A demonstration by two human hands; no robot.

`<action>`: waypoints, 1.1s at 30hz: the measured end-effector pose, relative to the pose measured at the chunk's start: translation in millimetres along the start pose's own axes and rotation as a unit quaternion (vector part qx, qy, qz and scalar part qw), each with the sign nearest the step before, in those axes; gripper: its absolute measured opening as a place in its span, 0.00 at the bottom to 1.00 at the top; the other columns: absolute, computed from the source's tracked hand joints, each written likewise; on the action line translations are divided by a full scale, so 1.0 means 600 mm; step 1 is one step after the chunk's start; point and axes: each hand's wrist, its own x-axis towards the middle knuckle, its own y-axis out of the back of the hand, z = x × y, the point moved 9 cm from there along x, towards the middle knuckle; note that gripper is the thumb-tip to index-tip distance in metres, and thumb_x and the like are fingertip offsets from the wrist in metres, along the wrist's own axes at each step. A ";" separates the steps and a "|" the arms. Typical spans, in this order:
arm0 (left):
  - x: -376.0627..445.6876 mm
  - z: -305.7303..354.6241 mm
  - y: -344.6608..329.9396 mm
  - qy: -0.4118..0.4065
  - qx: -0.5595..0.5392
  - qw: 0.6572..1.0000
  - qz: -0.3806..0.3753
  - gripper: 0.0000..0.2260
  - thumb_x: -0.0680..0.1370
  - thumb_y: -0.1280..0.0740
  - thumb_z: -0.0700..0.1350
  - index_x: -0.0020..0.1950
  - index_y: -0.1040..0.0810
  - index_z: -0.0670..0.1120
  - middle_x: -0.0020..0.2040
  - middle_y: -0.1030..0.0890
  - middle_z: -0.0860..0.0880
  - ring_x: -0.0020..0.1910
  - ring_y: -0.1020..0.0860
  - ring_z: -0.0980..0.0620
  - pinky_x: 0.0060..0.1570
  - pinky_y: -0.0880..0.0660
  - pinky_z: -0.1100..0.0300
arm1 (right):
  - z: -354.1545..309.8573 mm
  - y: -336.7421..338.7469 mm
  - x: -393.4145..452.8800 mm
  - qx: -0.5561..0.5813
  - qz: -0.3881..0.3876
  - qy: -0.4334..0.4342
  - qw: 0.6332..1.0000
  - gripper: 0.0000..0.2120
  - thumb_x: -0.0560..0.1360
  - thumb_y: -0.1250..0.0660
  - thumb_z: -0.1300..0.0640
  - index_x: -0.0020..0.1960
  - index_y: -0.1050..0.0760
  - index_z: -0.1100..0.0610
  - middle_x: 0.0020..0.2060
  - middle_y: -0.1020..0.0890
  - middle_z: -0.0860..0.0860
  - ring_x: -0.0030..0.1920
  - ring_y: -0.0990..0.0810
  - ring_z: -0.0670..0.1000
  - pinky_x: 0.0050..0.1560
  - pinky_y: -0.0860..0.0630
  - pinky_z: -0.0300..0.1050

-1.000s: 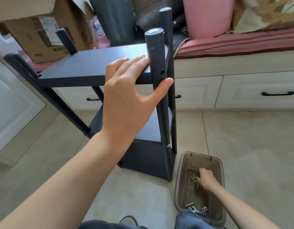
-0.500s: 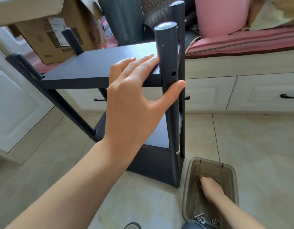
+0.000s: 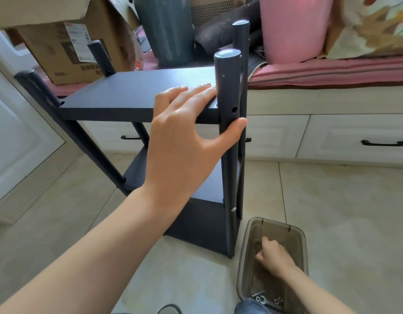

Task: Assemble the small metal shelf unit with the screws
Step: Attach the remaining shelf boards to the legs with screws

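head camera looks down on a dark metal shelf unit [image 3: 137, 96] standing on the tiled floor, left of centre. left hand [image 3: 184, 134] lies on the near right corner of the top shelf, fingers straight and flat on the panel, thumb pressed against the near right post [image 3: 227, 132] just below an empty screw hole. right hand [image 3: 274, 257] is down inside a clear plastic box [image 3: 245, 257] on the floor, near right of the unit; its fingers are curled, but whether they hold anything cannot be told. loose screws [image 3: 278, 300] and a small wrench [image 3: 262, 299] lie at the box's near end. a cardboard box [image 3: 66, 53] and a pink cushion [image 3: 293, 28] sit on the far bench.
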 end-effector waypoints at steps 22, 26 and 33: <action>-0.037 -0.003 0.047 -0.042 -0.044 0.997 -0.052 0.29 0.72 0.30 0.61 0.66 0.20 0.43 0.63 0.18 0.50 0.67 0.28 0.47 0.66 0.44 0.73 | -0.280 0.475 -0.290 0.633 -0.003 -0.053 0.772 0.14 0.78 0.39 0.62 0.34 0.27 0.59 0.25 0.28 0.52 0.21 0.34 0.47 0.22 0.38 0.36; -0.040 -0.006 0.051 -0.045 -0.043 0.997 -0.054 0.28 0.72 0.27 0.60 0.66 0.20 0.44 0.62 0.18 0.50 0.67 0.28 0.48 0.66 0.38 0.68 | -0.341 0.529 -0.355 0.676 0.019 0.011 0.736 0.06 0.75 0.36 0.69 0.44 0.20 0.65 0.32 0.18 0.56 0.26 0.23 0.48 0.27 0.25 0.37; -0.039 -0.005 0.054 -0.055 -0.064 0.995 -0.060 0.36 0.71 0.40 0.70 0.69 0.21 0.46 0.65 0.20 0.53 0.70 0.31 0.52 0.65 0.38 0.68 | -0.378 0.543 -0.385 0.607 0.120 0.110 0.778 0.09 0.74 0.28 0.64 0.53 0.21 0.65 0.43 0.13 0.59 0.45 0.13 0.53 0.40 0.20 0.38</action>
